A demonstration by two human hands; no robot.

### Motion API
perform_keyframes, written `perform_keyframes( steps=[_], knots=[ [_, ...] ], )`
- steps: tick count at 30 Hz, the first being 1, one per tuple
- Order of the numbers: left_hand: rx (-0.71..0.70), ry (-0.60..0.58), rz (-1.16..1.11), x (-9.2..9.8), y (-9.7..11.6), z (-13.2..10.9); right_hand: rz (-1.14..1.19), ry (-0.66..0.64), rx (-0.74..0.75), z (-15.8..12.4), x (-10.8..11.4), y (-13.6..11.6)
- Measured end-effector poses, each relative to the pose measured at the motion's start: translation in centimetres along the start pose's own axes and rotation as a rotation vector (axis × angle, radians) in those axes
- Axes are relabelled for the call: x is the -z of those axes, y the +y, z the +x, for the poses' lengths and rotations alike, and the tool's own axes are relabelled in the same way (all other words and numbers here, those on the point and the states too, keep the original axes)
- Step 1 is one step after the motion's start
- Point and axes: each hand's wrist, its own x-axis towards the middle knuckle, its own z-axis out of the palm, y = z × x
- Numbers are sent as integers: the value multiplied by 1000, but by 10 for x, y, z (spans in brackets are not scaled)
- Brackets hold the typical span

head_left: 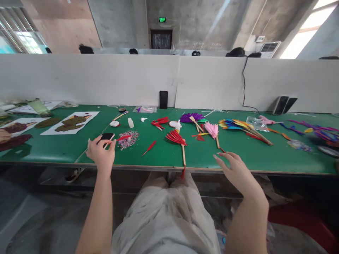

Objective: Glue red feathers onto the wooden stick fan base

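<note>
Thumb and forefinger of my left hand (102, 152) pinch a red feather (124, 138), which points right over a pile of pink and white sequins (131, 142). My right hand (234, 168) hovers by the table's front edge, fingers apart and holding nothing. Closest to it is a pink feather fan (212, 129) with a wooden handle. Between my hands lies a red feather fan (176, 137), its handle and red tassel reaching the table edge. One loose red feather (149, 148) rests left of that fan, and several more red feathers (160, 122) lie behind it.
A glue bottle (178, 126), a small white bottle (130, 122) and a phone (107, 136) are on the green table (159, 160). A purple feather fan (192, 118) and multicoloured feathers (235, 127) lie toward the right. A white partition (119, 81) runs along the back. Another person's hand (4, 135) shows far left.
</note>
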Motion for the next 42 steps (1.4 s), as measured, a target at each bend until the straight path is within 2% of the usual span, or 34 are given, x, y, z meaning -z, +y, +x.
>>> perform_keyframes(
  steps=[1,3,5,7,10,12,16,22,29,36,42],
  knots=[
    [-10,60,-28,0,8,-6,41,-31,32,-3,-2,-7],
    [-11,14,-214,-1,36,-25,195,-155,119,-10,-9,-30],
    [69,-150,-492,-1,73,-50,419,-370,205,-19,-17,-58],
    [43,-358,-664,1,108,-74,676,-525,278,-29,-27,-85],
    [-48,-544,-657,9,141,-97,1045,-506,230,-43,-38,-112],
    [-84,-607,-676,16,152,-103,1121,-438,141,-49,-40,-123],
    [-87,-595,-675,26,158,-107,1119,-340,11,-55,-36,-134],
    [39,-633,-696,28,163,-116,1109,-257,6,-64,-31,-139],
    [-138,-487,-521,27,169,-117,938,-203,201,-66,-22,-133],
    [-57,-652,-568,34,168,-116,675,-129,544,-60,-14,-128],
    [-20,-696,-584,36,169,-119,570,-48,655,-59,-13,-124]
  ],
)
